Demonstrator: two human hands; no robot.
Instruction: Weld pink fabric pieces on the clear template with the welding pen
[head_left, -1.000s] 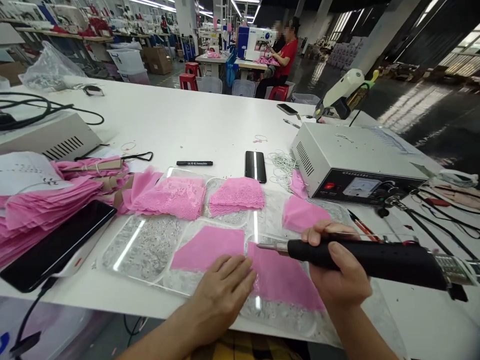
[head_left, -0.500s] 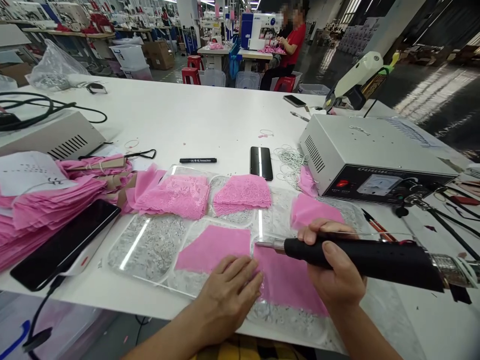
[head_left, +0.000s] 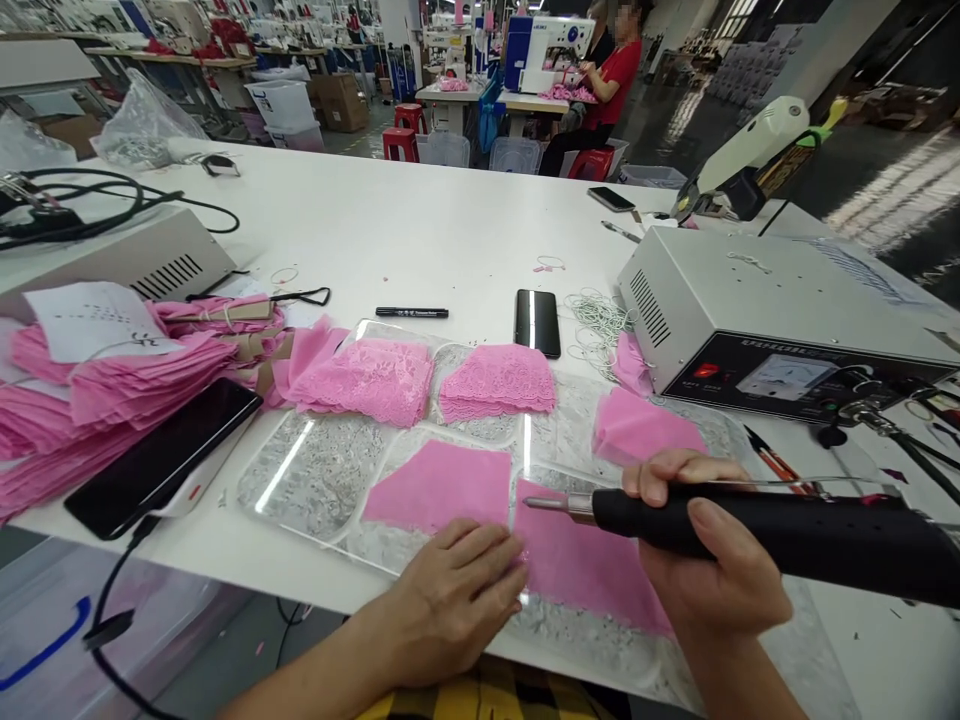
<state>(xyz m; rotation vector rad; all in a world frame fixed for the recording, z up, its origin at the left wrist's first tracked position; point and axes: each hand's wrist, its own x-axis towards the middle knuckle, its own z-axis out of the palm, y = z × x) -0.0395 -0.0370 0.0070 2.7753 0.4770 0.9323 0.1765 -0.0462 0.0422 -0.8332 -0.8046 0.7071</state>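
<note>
My right hand (head_left: 709, 550) is wrapped round a black handheld tool (head_left: 810, 535) with a narrow metal tip pointing left. That tip hovers at or just above a pink fabric piece (head_left: 585, 565); contact is hard to judge. My left hand (head_left: 465, 590) lies flat, fingers stretched out, over the lower right corner of another pink fabric piece (head_left: 439, 485) and the left edge of the first. Both pieces lie side by side on a clear, glossy template mat (head_left: 307, 475). Behind them on the mat are stacked pink lace pieces (head_left: 499, 380) and folded pink fabric (head_left: 649, 425).
At right stands a grey power box (head_left: 780, 290) with a meter and cables. Left are bundled pink fabric (head_left: 150, 370) and a large black phone (head_left: 165, 460). Farther back lie a marker (head_left: 412, 313), a phone (head_left: 537, 323) and tangled thread (head_left: 600, 315). A person in red (head_left: 619, 85) sits sewing beyond.
The tool tip has moved right, away from the line between the two pink pieces, along with my right hand. My left hand stays on the fabric. The whole view has shifted slightly.
</note>
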